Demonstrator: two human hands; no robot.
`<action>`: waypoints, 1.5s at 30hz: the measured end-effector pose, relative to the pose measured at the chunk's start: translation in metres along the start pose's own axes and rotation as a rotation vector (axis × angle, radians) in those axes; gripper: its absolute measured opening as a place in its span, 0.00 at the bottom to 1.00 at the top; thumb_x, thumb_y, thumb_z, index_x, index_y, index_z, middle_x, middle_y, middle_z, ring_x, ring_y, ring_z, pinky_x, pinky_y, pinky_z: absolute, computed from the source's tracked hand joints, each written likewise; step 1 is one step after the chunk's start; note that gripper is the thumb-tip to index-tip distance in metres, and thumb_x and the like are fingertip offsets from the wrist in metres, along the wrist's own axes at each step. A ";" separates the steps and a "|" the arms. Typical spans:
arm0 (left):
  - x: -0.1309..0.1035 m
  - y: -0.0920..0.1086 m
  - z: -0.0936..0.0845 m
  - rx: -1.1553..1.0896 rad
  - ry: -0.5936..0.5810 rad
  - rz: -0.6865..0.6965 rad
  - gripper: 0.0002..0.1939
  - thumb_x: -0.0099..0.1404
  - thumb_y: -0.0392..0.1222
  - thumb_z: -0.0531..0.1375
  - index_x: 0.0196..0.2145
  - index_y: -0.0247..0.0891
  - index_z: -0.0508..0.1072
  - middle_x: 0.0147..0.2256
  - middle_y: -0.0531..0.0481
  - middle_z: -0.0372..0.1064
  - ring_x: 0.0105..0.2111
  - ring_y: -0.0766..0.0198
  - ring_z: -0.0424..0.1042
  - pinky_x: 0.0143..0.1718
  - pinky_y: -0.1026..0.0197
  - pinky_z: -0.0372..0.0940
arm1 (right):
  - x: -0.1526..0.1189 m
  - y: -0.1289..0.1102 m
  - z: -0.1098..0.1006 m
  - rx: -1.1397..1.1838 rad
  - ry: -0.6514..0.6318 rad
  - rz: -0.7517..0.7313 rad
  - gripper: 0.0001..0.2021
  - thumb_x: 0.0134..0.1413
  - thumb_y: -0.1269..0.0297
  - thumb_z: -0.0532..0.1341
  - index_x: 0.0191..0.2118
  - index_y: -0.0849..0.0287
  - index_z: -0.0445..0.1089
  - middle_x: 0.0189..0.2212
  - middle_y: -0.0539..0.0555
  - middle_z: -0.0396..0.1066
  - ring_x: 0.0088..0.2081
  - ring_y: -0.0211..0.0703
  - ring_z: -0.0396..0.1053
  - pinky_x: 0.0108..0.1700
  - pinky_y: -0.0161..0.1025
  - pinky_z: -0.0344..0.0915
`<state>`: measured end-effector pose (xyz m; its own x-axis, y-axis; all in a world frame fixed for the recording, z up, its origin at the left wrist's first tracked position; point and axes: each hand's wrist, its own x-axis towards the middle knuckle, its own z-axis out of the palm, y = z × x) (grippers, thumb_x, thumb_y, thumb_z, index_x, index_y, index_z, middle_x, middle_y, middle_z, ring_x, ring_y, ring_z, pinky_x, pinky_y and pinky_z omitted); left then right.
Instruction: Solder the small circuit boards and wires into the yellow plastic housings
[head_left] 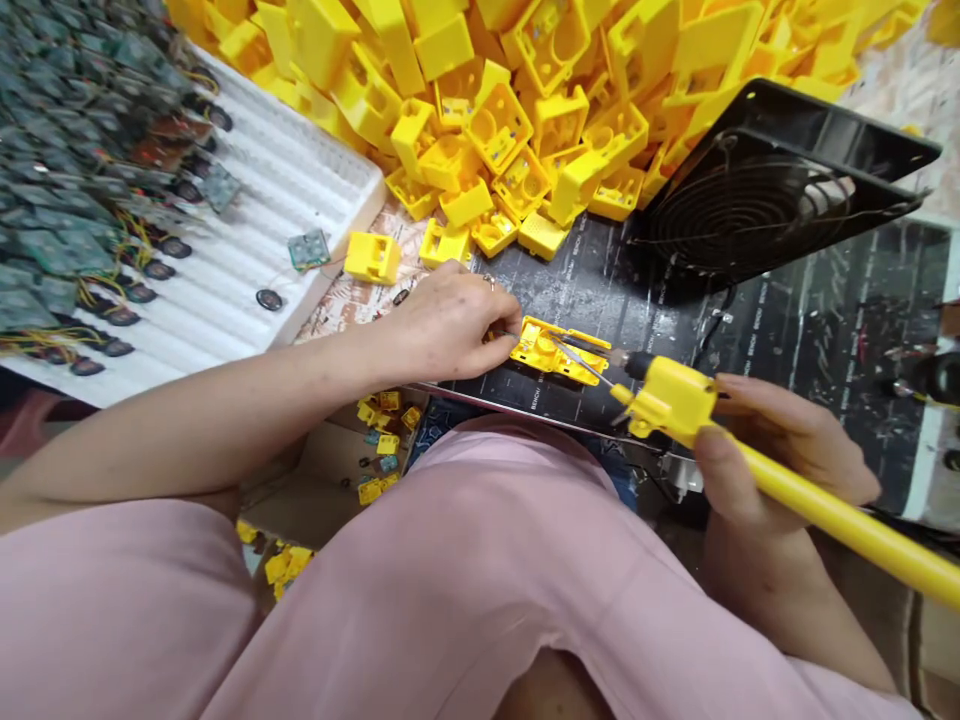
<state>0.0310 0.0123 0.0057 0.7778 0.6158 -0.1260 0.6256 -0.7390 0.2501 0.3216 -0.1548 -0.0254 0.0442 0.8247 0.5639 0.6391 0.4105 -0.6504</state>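
Note:
My right hand [780,450] is wrapped round a yellow soldering iron [679,395], which has a thin metal guide beside its tip. Its metal end reaches left over an open yellow plastic housing [541,345] lying on the black mat. At the left end of that housing, my left hand [457,325] is closed, thumb and forefinger pinched together. Something small and dark shows between these fingers, too hidden to name. Left of the housing, a green circuit board [309,250] is wired to a small round black part [269,300].
Yellow plastic housings [499,125] are heaped at the back. On the left, a white foam tray [300,150] bears many wired circuit boards [67,240]. A black fan [750,210] stands at the back right. Below the table edge, a cardboard box [307,480] holds yellow parts.

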 end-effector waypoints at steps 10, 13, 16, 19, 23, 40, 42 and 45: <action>0.008 0.006 0.003 0.074 -0.039 0.056 0.11 0.71 0.40 0.59 0.31 0.40 0.80 0.32 0.48 0.81 0.38 0.52 0.81 0.42 0.51 0.60 | 0.015 -0.019 0.014 0.035 -0.111 -0.246 0.11 0.61 0.77 0.75 0.41 0.55 0.76 0.31 0.52 0.83 0.27 0.42 0.81 0.25 0.34 0.76; 0.010 0.008 0.001 0.110 -0.057 0.058 0.11 0.71 0.40 0.59 0.32 0.40 0.80 0.33 0.47 0.81 0.40 0.52 0.82 0.43 0.52 0.62 | 0.016 -0.018 0.016 0.028 -0.110 -0.298 0.11 0.62 0.75 0.75 0.40 0.55 0.75 0.30 0.49 0.82 0.27 0.39 0.81 0.25 0.31 0.74; 0.012 0.011 -0.001 0.122 -0.080 0.049 0.12 0.71 0.40 0.58 0.33 0.39 0.80 0.34 0.46 0.81 0.41 0.50 0.82 0.46 0.51 0.64 | 0.018 -0.020 0.015 -0.008 -0.171 -0.309 0.12 0.62 0.75 0.76 0.41 0.55 0.74 0.32 0.48 0.83 0.29 0.38 0.81 0.27 0.31 0.76; 0.014 0.014 -0.003 0.140 -0.109 0.039 0.12 0.71 0.39 0.58 0.33 0.39 0.80 0.34 0.46 0.81 0.43 0.49 0.82 0.48 0.50 0.65 | 0.021 -0.023 0.009 -0.012 -0.235 -0.314 0.11 0.64 0.75 0.76 0.42 0.56 0.74 0.34 0.49 0.83 0.31 0.38 0.82 0.33 0.32 0.79; 0.016 0.015 -0.005 0.205 -0.136 0.046 0.11 0.70 0.40 0.58 0.32 0.39 0.79 0.34 0.46 0.80 0.43 0.49 0.82 0.47 0.51 0.64 | 0.024 -0.026 -0.003 -0.026 -0.205 -0.261 0.09 0.65 0.72 0.75 0.43 0.52 0.76 0.33 0.48 0.82 0.30 0.40 0.82 0.30 0.35 0.79; -0.001 -0.005 0.016 0.015 0.102 0.053 0.17 0.80 0.43 0.55 0.46 0.43 0.85 0.37 0.51 0.83 0.42 0.55 0.80 0.62 0.46 0.64 | 0.007 -0.011 0.002 -0.045 -0.009 -0.127 0.26 0.65 0.69 0.76 0.65 0.47 0.79 0.37 0.49 0.85 0.29 0.45 0.81 0.24 0.40 0.73; 0.002 -0.004 0.019 0.001 0.139 -0.009 0.15 0.78 0.43 0.57 0.47 0.43 0.84 0.33 0.53 0.81 0.40 0.55 0.80 0.61 0.45 0.63 | 0.009 -0.013 0.004 0.004 -0.012 -0.183 0.16 0.64 0.71 0.76 0.55 0.50 0.80 0.33 0.48 0.83 0.29 0.44 0.81 0.24 0.39 0.73; 0.007 0.000 0.019 0.066 0.128 -0.037 0.14 0.76 0.43 0.57 0.41 0.42 0.84 0.35 0.50 0.82 0.41 0.53 0.81 0.57 0.46 0.62 | 0.009 -0.018 0.007 -0.039 -0.050 -0.144 0.11 0.64 0.73 0.76 0.43 0.51 0.76 0.32 0.48 0.83 0.30 0.45 0.82 0.25 0.39 0.74</action>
<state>0.0375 0.0112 -0.0132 0.7429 0.6694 -0.0091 0.6593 -0.7292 0.1835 0.3055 -0.1525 -0.0125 -0.0878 0.7770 0.6233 0.6652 0.5115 -0.5439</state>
